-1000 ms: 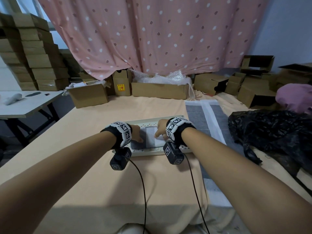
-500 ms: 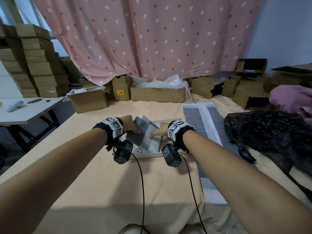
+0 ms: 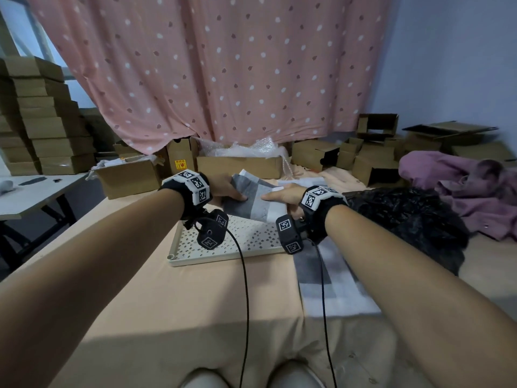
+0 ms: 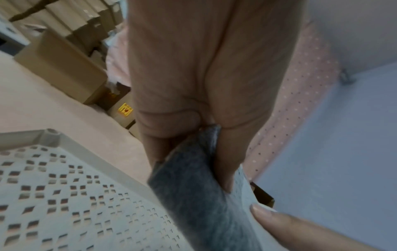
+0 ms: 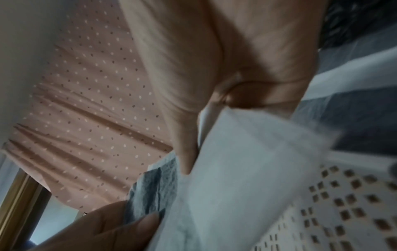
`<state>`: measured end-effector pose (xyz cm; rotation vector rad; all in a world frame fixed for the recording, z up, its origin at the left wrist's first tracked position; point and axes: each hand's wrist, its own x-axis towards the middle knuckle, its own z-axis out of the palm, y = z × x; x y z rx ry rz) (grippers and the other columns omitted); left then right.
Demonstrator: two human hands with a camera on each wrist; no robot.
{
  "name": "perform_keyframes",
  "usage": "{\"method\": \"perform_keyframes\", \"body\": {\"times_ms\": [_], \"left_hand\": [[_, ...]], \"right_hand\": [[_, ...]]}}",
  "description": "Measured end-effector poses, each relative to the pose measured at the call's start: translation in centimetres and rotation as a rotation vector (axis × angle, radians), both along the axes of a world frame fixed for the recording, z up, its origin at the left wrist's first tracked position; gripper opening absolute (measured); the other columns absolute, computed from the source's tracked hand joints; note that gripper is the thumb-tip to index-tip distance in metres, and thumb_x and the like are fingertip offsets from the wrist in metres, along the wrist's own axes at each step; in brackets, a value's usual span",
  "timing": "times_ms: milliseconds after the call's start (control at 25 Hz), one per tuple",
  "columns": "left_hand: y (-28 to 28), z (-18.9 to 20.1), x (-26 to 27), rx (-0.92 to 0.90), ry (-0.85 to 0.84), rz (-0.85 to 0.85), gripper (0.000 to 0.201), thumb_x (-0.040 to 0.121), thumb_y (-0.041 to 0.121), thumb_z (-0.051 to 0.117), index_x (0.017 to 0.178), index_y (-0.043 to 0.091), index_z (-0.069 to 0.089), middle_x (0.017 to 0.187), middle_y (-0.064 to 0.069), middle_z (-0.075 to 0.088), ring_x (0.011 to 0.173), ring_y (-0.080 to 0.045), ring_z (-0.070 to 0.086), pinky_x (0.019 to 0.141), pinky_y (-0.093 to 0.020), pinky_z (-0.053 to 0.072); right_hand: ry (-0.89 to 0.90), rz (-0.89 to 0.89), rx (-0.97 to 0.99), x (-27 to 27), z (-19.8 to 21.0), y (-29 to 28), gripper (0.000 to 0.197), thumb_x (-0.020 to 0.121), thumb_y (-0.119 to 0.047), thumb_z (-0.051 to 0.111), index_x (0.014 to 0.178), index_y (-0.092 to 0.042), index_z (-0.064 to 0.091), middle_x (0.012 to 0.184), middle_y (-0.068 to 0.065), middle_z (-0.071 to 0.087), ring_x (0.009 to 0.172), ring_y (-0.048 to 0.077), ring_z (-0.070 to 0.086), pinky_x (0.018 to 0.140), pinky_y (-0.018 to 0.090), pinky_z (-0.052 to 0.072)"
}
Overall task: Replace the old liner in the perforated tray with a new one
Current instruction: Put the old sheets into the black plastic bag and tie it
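The cream perforated tray (image 3: 251, 239) lies on the peach-covered table, its holed floor bare. Above its far side both hands hold up the old liner (image 3: 253, 201), a grey sheet with a white edge. My left hand (image 3: 228, 189) pinches the grey end between thumb and fingers; the left wrist view shows the liner (image 4: 193, 186) clamped over the tray (image 4: 64, 195). My right hand (image 3: 279, 196) pinches the white end, and in the right wrist view the liner (image 5: 236, 178) hangs from the thumb and fingers above the tray (image 5: 343, 212). A flat grey-and-white liner sheet (image 3: 324, 278) lies right of the tray.
A black plastic bag (image 3: 405, 219) and purple cloth (image 3: 458, 186) lie at the right. Cardboard boxes (image 3: 240, 163) line the table's far edge below a pink dotted curtain. More boxes are stacked at the left beside a white side table (image 3: 30, 191).
The liner lay flat in the tray under both hands; it has been lifted off, leaving the tray floor bare, and now hangs higher and farther back between the two hands.
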<state>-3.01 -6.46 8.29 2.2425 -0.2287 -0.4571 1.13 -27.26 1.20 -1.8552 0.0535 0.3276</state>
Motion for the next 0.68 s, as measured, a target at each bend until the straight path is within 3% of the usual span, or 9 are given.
{"method": "perform_keyframes", "body": {"times_ms": [120, 160, 240, 280, 360, 400, 440, 560, 680], "left_hand": [[-3.1, 0.2, -0.7, 0.176, -0.095, -0.007, 0.024, 0.082, 0.019, 0.073, 0.095, 0.001, 0.065, 0.097, -0.011, 0.069, 0.087, -0.023, 0.065, 0.075, -0.034, 0.057], [-4.3, 0.2, -0.9, 0.209, -0.098, -0.024, 0.031, 0.081, 0.022, 0.073, 0.101, -0.001, 0.065, 0.100, -0.012, 0.070, 0.088, -0.024, 0.067, 0.077, -0.036, 0.058], [-7.2, 0.0, -1.4, 0.248, -0.106, -0.052, 0.041, 0.082, 0.024, 0.072, 0.110, -0.005, 0.064, 0.102, -0.016, 0.069, 0.091, -0.028, 0.067, 0.089, -0.042, 0.057], [-8.7, 0.0, -1.7, 0.272, -0.114, -0.078, 0.041, 0.084, 0.025, 0.071, 0.110, -0.006, 0.064, 0.099, -0.017, 0.069, 0.089, -0.028, 0.067, 0.093, -0.043, 0.055], [-12.0, -0.3, -2.3, 0.303, -0.116, -0.133, 0.039, 0.086, 0.024, 0.068, 0.109, -0.007, 0.066, 0.089, -0.013, 0.071, 0.081, -0.025, 0.068, 0.090, -0.040, 0.057], [-13.7, -0.4, -2.6, 0.310, -0.112, -0.158, 0.037, 0.087, 0.023, 0.066, 0.110, -0.007, 0.066, 0.085, -0.011, 0.071, 0.076, -0.022, 0.068, 0.084, -0.036, 0.060], [-15.0, -0.6, -2.6, 0.315, -0.118, -0.175, 0.037, 0.089, 0.021, 0.065, 0.111, -0.008, 0.065, 0.083, -0.010, 0.071, 0.074, -0.021, 0.068, 0.078, -0.031, 0.061], [-19.6, -1.3, -3.3, 0.374, -0.146, -0.254, 0.039, 0.088, 0.024, 0.065, 0.109, -0.009, 0.062, 0.100, -0.016, 0.069, 0.090, -0.026, 0.067, 0.089, -0.038, 0.058], [-23.1, -2.6, -3.4, 0.443, -0.167, -0.325, 0.043, 0.088, 0.030, 0.064, 0.110, -0.006, 0.063, 0.107, -0.017, 0.067, 0.101, -0.028, 0.066, 0.097, -0.041, 0.053]], "right_hand": [[-0.071, -0.066, -0.103, -4.9, 2.5, -2.6, 0.073, 0.063, -0.035, 0.084, 0.124, -0.003, 0.059, 0.118, 0.011, 0.066, 0.109, 0.031, 0.065, 0.095, 0.043, 0.053], [-0.071, -0.090, -0.123, -5.2, 2.2, -4.2, 0.065, 0.069, -0.031, 0.081, 0.122, -0.002, 0.059, 0.116, 0.011, 0.066, 0.108, 0.030, 0.065, 0.093, 0.041, 0.053], [-0.031, -0.154, -0.138, -6.7, 2.2, -6.9, 0.070, 0.060, -0.029, 0.084, 0.118, 0.002, 0.060, 0.115, 0.016, 0.068, 0.105, 0.031, 0.066, 0.095, 0.045, 0.053], [-0.001, -0.172, -0.148, -7.2, 2.2, -8.5, 0.068, 0.057, -0.030, 0.084, 0.113, 0.001, 0.062, 0.111, 0.018, 0.069, 0.100, 0.033, 0.068, 0.090, 0.045, 0.057], [0.001, -0.233, -0.167, -9.8, 3.0, -11.1, 0.025, 0.075, -0.024, 0.076, 0.090, -0.008, 0.062, 0.097, 0.013, 0.068, 0.078, 0.024, 0.066, 0.059, 0.026, 0.060], [-0.007, -0.283, -0.167, -11.3, 3.4, -12.4, 0.013, 0.085, -0.019, 0.068, 0.080, -0.013, 0.057, 0.099, 0.012, 0.067, 0.069, 0.017, 0.060, 0.048, 0.023, 0.055], [-0.020, -0.319, -0.170, -11.9, 3.5, -13.8, 0.016, 0.089, -0.016, 0.063, 0.076, -0.017, 0.053, 0.111, 0.015, 0.065, 0.066, 0.014, 0.056, 0.048, 0.023, 0.050], [-0.034, -0.429, -0.180, -14.7, 3.2, -18.5, 0.005, 0.091, -0.014, 0.060, 0.094, -0.011, 0.063, 0.134, 0.021, 0.057, 0.083, 0.019, 0.058, 0.067, 0.026, 0.048], [-0.014, -0.466, -0.220, -16.6, 2.5, -23.0, 0.043, 0.091, -0.016, 0.061, 0.129, 0.002, 0.054, 0.137, 0.022, 0.054, 0.105, 0.027, 0.060, 0.073, 0.029, 0.047]]}}
